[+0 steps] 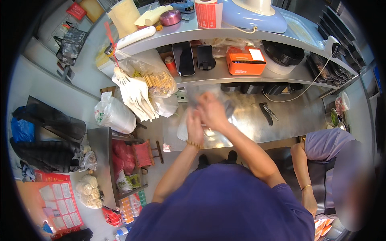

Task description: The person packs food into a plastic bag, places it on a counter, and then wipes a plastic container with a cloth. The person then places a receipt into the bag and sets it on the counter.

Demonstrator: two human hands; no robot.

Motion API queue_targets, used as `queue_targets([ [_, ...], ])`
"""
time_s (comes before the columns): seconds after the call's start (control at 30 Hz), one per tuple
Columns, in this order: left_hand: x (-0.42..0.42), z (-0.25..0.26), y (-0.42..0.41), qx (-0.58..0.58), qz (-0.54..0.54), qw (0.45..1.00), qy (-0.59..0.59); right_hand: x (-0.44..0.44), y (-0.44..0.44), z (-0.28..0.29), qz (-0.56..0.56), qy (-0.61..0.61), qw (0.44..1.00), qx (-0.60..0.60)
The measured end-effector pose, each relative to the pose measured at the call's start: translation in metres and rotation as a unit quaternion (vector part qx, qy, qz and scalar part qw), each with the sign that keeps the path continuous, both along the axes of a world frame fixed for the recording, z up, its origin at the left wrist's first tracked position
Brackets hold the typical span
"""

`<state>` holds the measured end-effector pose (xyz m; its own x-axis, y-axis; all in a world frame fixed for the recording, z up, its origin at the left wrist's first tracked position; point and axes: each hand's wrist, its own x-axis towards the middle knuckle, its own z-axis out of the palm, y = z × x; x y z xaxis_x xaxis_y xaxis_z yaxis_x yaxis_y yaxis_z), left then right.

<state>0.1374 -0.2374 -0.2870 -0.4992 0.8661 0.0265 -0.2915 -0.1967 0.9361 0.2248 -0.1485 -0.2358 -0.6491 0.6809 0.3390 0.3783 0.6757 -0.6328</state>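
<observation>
Both my hands are close together over the left part of the steel worktop point(250, 129), blurred by motion. My left hand point(195, 125), with a beaded bracelet at the wrist, is upright beside my right hand point(211, 111). A translucent plastic bag point(203, 90) is at the fingers, also blurred; which hand grips it I cannot tell. Under and beside the hands lies something clear and plastic point(182, 129), partly hidden. A small scale point(181, 95) stands behind, to the left. To the right on the worktop lie metal tongs or scissors point(270, 111) and a black strip-like tool point(266, 114).
A shelf point(211, 79) above the worktop holds an orange label printer point(246, 61), a phone point(184, 58) and stacked black lids point(283, 52). White gloves point(132, 93) hang at the left. A co-worker point(325, 150) is close on my right. A white cable point(301, 95) droops from the shelf.
</observation>
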Motion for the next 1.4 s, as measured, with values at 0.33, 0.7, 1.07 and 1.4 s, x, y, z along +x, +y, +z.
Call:
queue_targets([
  [0.33, -0.027, 0.026, -0.018, -0.072, -0.035, 0.993, -0.088, 0.002, -0.008, 0.003, 0.087, 0.014, 0.985, 0.149],
  [0.7, -0.044, -0.04, -0.008, -0.128, -0.038, 0.967, -0.215, 0.016, 0.023, -0.052, 0.062, 0.363, 0.878, -0.307],
  [1.07, -0.01, -0.054, 0.001, -0.048, -0.361, 0.867, -0.34, 0.004, 0.045, -0.005, -0.036, 0.055, 0.997, 0.048],
  [1.4, -0.002, -0.015, -0.01, -0.149, -0.119, 0.979, -0.071, 0.01, 0.03, -0.08, -0.149, 0.2, 0.968, -0.028],
])
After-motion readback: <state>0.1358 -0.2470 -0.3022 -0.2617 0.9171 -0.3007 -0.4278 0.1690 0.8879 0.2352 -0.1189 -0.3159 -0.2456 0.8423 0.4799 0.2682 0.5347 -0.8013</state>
